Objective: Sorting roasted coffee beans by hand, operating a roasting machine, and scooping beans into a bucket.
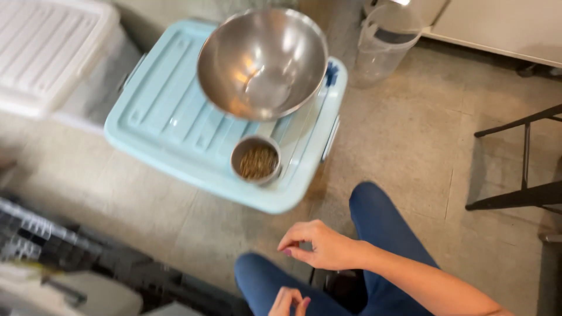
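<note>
My right hand (321, 246) hovers over my knee in blue trousers (374, 216), with thumb and forefinger pinched together and nothing visible between them. My left hand (287, 301) is at the bottom edge, partly cut off, its fingers loosely curled. In front of me a light blue storage box lid (170, 123) carries a large empty steel bowl (263, 61). Just ahead of my right hand, a small metal cup (256, 159) of brownish dry strands stands near the lid's front edge. Neither hand touches the box or the vessels.
A white lidded storage box (52, 55) stands at the far left. A clear plastic jug (383, 44) sits behind the blue box, by a white cabinet (497, 26). Black chair legs (521, 193) are at the right, a black crate (52, 243) at the lower left. The floor is concrete.
</note>
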